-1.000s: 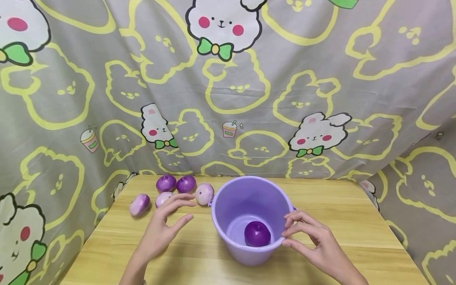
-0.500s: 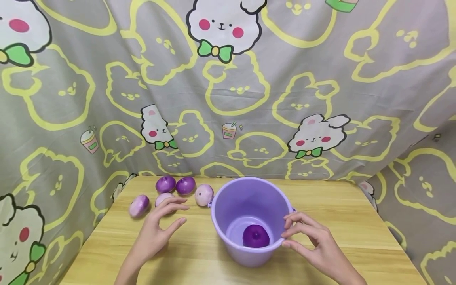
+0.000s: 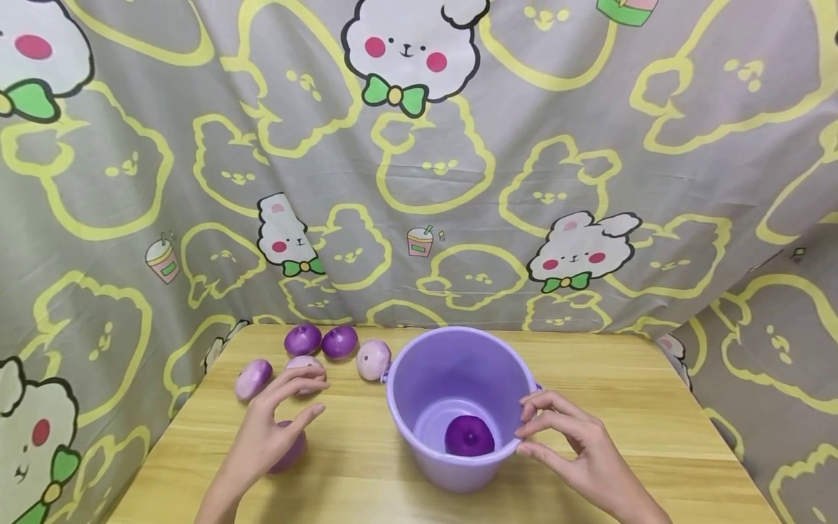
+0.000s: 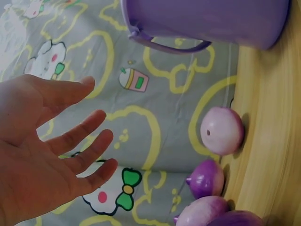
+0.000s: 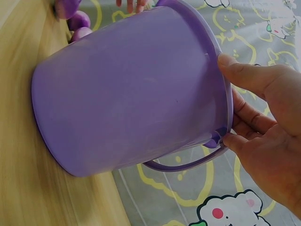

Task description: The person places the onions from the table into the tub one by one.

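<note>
A purple bucket [image 3: 458,466] stands on the wooden table, with one dark purple onion [image 3: 469,436] lying on its floor. My right hand [image 3: 583,444] pinches the bucket's right rim; in the right wrist view the thumb [image 5: 249,75] lies against the rim's outside. My left hand [image 3: 268,426] hovers left of the bucket, fingers apart and loosely bent, holding nothing. Partly hidden beneath it sits a purple onion [image 3: 288,453]. In the left wrist view the palm [image 4: 37,160] faces the camera side, with a pale onion [image 4: 222,131] on the table beyond.
More onions stand at the back left: two purple ones, one of them a purple onion [image 3: 340,342], a pale onion [image 3: 374,360] beside the bucket, and a two-toned onion [image 3: 254,379]. A patterned curtain [image 3: 419,175] hangs behind the table [image 3: 622,378]. The bucket's handle [image 5: 188,165] hangs down.
My left hand has moved left, away from the bucket, uncovering part of the onion beneath it. The onion in the bucket has rolled slightly. My right hand stays on the rim.
</note>
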`<action>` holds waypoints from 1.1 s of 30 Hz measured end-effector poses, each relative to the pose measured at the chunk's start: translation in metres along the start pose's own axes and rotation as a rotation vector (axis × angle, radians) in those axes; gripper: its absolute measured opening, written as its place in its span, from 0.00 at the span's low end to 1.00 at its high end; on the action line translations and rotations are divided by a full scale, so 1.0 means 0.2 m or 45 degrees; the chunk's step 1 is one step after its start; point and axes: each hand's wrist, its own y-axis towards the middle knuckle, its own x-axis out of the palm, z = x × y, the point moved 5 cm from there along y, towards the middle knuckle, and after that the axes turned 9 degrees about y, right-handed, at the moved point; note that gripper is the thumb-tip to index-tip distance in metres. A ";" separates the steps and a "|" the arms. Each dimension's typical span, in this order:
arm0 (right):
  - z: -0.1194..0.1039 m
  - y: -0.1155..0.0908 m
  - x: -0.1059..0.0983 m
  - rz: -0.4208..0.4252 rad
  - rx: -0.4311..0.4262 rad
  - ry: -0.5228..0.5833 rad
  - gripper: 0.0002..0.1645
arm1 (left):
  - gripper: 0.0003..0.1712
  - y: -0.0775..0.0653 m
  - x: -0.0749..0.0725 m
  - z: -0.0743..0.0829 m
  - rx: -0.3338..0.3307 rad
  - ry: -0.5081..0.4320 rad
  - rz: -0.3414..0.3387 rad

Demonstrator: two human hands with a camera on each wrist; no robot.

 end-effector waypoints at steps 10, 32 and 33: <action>0.00 0.00 0.00 0.006 0.000 0.016 0.30 | 0.25 -0.02 -0.01 -0.03 -0.009 0.030 0.058; 0.00 0.00 0.00 0.002 -0.003 -0.003 0.30 | 0.19 -0.10 -0.03 -0.09 -0.186 0.156 -0.031; 0.00 0.00 0.00 0.002 -0.004 -0.006 0.30 | 0.18 -0.11 -0.03 -0.10 -0.196 0.155 -0.035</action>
